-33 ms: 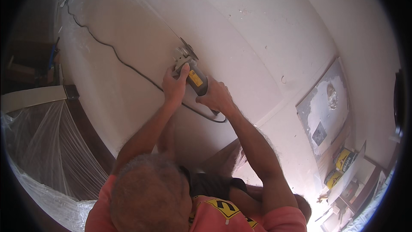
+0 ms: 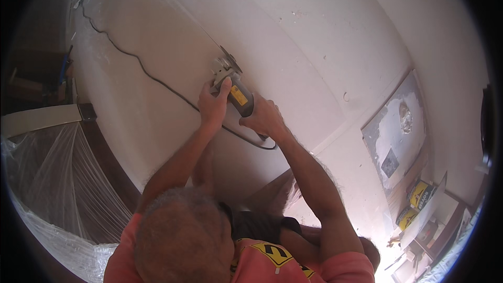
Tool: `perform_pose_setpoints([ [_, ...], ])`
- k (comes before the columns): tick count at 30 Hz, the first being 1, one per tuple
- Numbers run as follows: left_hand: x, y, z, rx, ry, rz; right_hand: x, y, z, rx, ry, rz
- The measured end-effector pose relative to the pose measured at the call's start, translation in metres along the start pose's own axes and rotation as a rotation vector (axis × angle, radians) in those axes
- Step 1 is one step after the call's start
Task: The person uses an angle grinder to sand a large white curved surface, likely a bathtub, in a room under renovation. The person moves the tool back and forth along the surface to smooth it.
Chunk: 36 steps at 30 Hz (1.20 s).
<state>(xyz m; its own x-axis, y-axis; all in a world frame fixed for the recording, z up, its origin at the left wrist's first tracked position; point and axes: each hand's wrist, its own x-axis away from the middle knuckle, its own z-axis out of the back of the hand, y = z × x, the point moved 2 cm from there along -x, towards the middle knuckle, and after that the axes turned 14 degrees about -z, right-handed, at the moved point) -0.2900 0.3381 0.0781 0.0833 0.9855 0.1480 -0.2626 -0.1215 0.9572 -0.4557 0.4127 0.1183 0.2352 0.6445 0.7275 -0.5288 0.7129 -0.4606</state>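
Observation:
An angle grinder (image 2: 238, 95) with a dark body and a yellow label is held in both my hands. My left hand (image 2: 212, 105) is closed round it near its metal head, thumb lying along the body. Farther back, my right hand (image 2: 266, 117) wraps the rear of the body. The thin cutting disc (image 2: 231, 60) stands on edge at the far end of the tool, in line with a narrow groove in the pale, dusty surface (image 2: 293, 63). Whether the disc touches that surface or spins, I cannot tell.
A dark power cord (image 2: 141, 65) winds from the far left and loops below the grinder. Clear plastic sheeting (image 2: 57, 178) drapes the left side. A patchy grey panel (image 2: 394, 126) lies at right, with yellow-and-black containers (image 2: 421, 195) near it.

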Motion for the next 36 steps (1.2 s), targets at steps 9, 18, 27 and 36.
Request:
perform_pose_setpoints([
  [9,0.000,0.003,-0.002,-0.012,0.005,0.011,-0.007,0.005,-0.005,-0.003,0.028,0.021],
  [18,0.001,0.001,-0.002,-0.029,0.000,-0.005,0.001,0.001,0.000,-0.014,0.034,0.036],
  [27,0.005,0.000,-0.003,-0.010,-0.016,-0.011,-0.003,0.009,-0.004,0.005,0.014,0.008],
  [36,0.009,-0.001,-0.005,-0.004,0.002,-0.007,-0.002,0.012,-0.006,0.013,0.016,-0.011],
])
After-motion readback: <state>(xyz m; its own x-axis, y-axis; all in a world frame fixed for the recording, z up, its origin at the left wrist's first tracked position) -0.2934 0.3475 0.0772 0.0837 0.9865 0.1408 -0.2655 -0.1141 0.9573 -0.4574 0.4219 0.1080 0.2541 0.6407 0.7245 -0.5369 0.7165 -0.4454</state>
